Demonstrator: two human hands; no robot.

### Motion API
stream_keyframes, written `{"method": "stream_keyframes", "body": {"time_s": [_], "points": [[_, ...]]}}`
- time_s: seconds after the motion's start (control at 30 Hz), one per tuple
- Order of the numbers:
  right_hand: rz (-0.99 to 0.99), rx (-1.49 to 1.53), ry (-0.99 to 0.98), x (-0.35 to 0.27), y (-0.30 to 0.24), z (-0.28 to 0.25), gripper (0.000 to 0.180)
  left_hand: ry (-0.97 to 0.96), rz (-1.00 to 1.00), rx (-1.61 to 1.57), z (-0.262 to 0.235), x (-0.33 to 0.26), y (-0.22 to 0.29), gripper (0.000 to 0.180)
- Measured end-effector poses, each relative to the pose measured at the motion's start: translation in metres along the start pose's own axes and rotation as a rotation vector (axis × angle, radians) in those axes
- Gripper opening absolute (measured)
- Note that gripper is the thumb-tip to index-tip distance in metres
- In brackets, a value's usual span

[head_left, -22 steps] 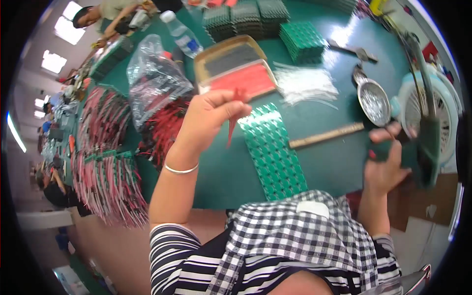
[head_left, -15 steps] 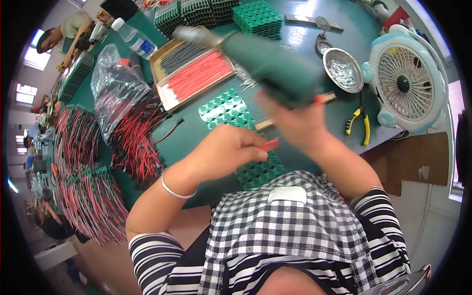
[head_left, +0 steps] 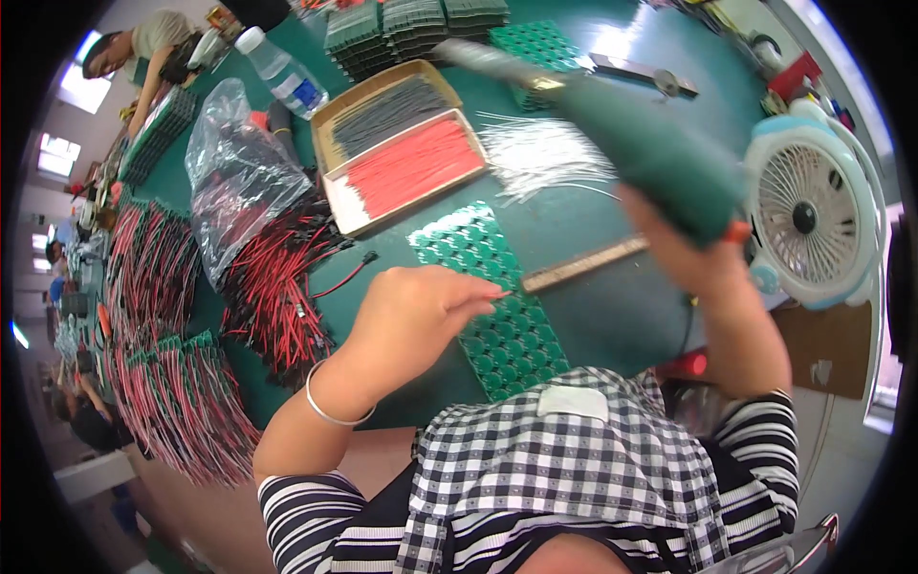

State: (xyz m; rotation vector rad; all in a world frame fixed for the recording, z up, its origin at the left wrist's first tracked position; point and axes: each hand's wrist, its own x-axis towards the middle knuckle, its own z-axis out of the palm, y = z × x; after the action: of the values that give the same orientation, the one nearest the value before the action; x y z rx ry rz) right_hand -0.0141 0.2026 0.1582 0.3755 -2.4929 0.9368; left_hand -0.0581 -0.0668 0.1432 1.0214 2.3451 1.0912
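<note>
My right hand [head_left: 703, 263] is wrapped round a green heat gun [head_left: 655, 153] with a metal nozzle, raised over the right of the table and smeared by motion. The nozzle points to the far left. My left hand [head_left: 411, 311] is pinched on a small red piece, mostly hidden; only its tip [head_left: 498, 295] shows past the fingers. Beneath the fingertips lies a green circuit board panel [head_left: 516, 340] with rows of round boards. A narrow wooden strip [head_left: 585, 266] lies beside it, its left end near the panel's right edge.
Beyond the panel stands a cardboard tray [head_left: 359, 218] of red and black wires, with loose white wires [head_left: 540, 158] alongside. Red-black cable bundles [head_left: 273, 277], a plastic bag [head_left: 234, 177] and a bottle [head_left: 282, 72] are at left. A fan [head_left: 803, 215] stands at right.
My right hand has swung the heat gun to the right, uncovering the white wires and covering the metal bowl and pliers. My left hand has moved slightly left and down, still pinching the red piece.
</note>
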Motion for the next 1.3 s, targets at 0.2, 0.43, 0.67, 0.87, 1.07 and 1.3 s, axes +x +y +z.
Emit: {"method": "stream_keyframes", "body": {"time_s": [0.2,0.43,0.67,0.87,1.07,1.3], "points": [[0.081,-0.563,-0.153,0.003,0.021,-0.119,0.042,0.294,0.155,0.566,-0.043,-0.018,-0.026,0.012],[0.694,0.049,-0.01,0.0,0.006,-0.077,0.03,0.401,0.051,0.888,-0.034,-0.02,-0.055,0.008],[0.973,1.042,0.228,-0.057,-0.023,0.063,0.05,0.497,0.126,0.93,-0.02,-0.018,-0.088,0.008],[0.513,0.434,-0.407,-0.063,-0.032,0.052,0.052,0.522,0.188,0.908,-0.015,-0.021,-0.092,0.006],[0.442,0.415,-0.468,-0.077,-0.04,0.065,0.049,0.503,0.185,0.869,-0.01,-0.022,-0.094,0.006],[0.316,0.366,-0.44,-0.072,-0.04,0.075,0.039,0.479,0.171,0.857,-0.012,-0.023,-0.092,0.006]]}}
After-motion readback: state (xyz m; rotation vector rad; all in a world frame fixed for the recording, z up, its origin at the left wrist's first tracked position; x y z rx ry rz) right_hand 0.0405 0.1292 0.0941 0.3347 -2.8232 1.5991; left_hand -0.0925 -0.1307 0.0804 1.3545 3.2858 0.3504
